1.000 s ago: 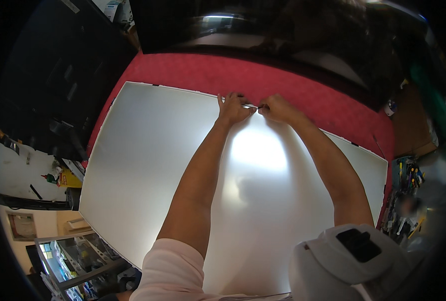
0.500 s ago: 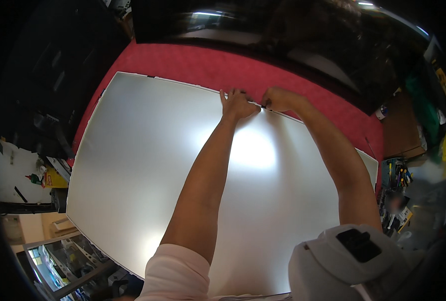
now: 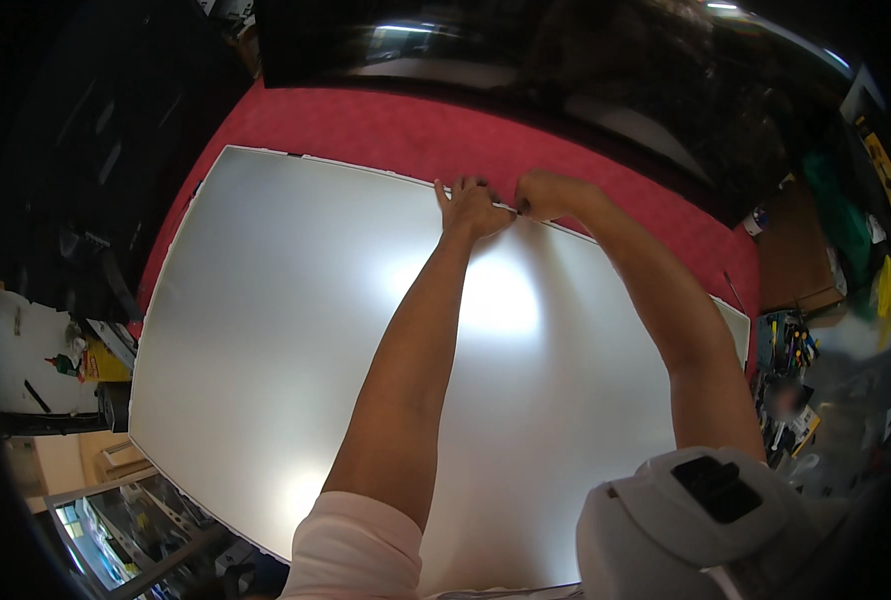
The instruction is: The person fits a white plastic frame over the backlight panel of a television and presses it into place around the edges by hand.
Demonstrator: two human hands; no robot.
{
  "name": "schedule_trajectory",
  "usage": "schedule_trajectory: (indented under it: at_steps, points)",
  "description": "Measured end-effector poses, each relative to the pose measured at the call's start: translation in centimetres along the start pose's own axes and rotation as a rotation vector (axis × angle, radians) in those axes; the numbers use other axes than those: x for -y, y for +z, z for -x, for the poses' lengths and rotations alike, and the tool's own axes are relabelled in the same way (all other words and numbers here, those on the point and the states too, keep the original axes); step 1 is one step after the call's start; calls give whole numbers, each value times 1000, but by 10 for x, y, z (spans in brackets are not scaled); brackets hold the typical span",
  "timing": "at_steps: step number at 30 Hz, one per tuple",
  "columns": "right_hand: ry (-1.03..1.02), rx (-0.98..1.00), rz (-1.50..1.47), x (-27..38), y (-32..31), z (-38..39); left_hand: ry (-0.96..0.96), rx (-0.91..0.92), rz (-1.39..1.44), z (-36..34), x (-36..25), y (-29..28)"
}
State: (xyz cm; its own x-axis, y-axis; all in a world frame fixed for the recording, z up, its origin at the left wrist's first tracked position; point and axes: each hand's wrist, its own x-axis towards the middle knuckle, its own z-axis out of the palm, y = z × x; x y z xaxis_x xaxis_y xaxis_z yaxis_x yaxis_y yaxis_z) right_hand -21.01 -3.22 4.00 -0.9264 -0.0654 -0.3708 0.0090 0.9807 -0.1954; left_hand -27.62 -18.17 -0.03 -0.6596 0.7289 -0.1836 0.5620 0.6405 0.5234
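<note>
Action up at the far side!
Head view: the white panel (image 3: 255, 290) lies on red surface (image 3: 365, 122), its far edge under your spread left hand (image 3: 473, 208); your right hand (image 3: 547, 195) curls beside it, whether pinching anything, I can't tell.

Red tabletop (image 3: 365, 125); cardboard box (image 3: 797, 248) at right

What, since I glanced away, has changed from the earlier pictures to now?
The camera view has shifted slightly. Against the white panel, the left hand and right hand have moved a little rightward along its far edge; the right hand sits further out over the red surface. No grasp or release is visible. Unchanged: the panel lies on the red surface, the glossy black screen beyond.
</note>
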Motion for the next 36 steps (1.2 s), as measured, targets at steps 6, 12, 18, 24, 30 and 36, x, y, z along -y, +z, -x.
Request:
schedule_trajectory:
  at_steps: [6, 12, 18, 24, 30, 36]
  points:
    - [8, 22, -100, -3, -7, 10, -5, -6, -18, -1, 2, 0]
    - [53, 26, -85, -5, -5, 2, 1, 9, -2, 1, -3, -2]
    - [14, -37, 82, 26, -16, 10, -20, -6, -28, -1, 0, 1]
    - [80, -71, 138, 34, -7, 13, -7, -10, -60, -4, 3, 4]
    - [-47, -1, -61, -10, 0, 13, 11, -39, -37, 3, -10, 3]
    - [38, -97, -451, -19, 17, 36, 24, -96, -77, 1, 3, 9]
